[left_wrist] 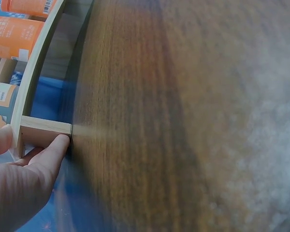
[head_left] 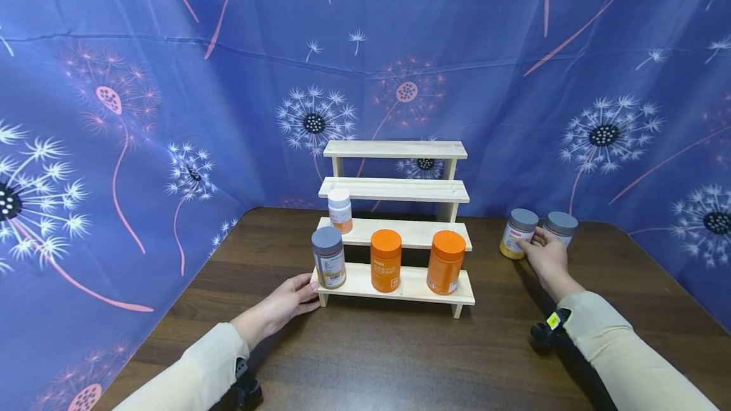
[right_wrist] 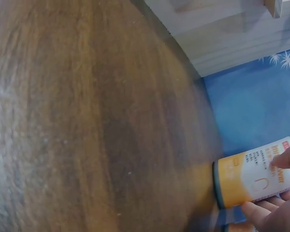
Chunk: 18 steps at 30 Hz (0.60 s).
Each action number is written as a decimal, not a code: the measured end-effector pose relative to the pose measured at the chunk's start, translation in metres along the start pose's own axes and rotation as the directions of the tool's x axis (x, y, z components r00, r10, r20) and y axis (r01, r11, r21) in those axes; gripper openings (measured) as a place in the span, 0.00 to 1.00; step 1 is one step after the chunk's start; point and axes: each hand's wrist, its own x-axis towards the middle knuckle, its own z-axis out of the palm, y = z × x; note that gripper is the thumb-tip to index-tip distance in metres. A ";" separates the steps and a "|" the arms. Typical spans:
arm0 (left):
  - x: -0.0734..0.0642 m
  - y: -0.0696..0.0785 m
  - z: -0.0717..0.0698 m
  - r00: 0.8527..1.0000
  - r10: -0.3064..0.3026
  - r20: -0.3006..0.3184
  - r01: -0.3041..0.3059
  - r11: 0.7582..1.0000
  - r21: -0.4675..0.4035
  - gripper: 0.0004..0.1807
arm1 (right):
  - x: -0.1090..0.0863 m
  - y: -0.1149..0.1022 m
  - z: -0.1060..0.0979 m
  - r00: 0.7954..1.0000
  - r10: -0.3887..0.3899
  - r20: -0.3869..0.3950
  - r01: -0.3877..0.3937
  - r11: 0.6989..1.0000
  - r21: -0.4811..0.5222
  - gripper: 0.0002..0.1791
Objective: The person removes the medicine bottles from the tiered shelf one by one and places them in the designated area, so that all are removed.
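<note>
A four-step wooden display rack (head_left: 394, 284) stands on the table, its left end held by my left hand (head_left: 288, 300). In the left wrist view the thumb lies at the shelf edge and a fingertip touches the rack's leg (left_wrist: 46, 130). Over at the right, my right hand (head_left: 547, 260) grips a grey-lidded supplement jar (head_left: 516, 233) with a white and yellow label. The right wrist view shows thumb and fingers on opposite sides of this jar (right_wrist: 253, 174). Close beside it is a second grey-lidded jar (head_left: 561, 226), partly hidden by the hand.
On the bottom shelf stand a grey-lidded jar (head_left: 329, 259) and two orange jars (head_left: 385, 262) (head_left: 446, 264). A small white-capped bottle (head_left: 340, 211) occupies the left of the step above. Blue dandelion-print cloth (head_left: 502, 113) hangs behind and along the sides of the dark wooden table (head_left: 394, 360).
</note>
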 end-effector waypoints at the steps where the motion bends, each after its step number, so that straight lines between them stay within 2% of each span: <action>1: 0.000 0.000 0.000 1.000 0.001 0.001 -0.001 1.000 0.001 0.26 | 0.000 -0.002 -0.001 1.000 -0.002 -0.006 0.002 1.000 0.003 0.35; 12: 0.002 0.001 0.001 1.000 0.008 -0.009 -0.008 1.000 -0.008 0.26 | -0.004 -0.017 -0.004 0.992 -0.031 -0.119 0.033 0.999 0.017 0.32; 18: 0.000 0.000 0.001 1.000 0.007 -0.001 -0.007 1.000 -0.001 0.26 | -0.006 -0.030 -0.008 0.985 -0.035 -0.169 0.051 0.994 0.092 0.31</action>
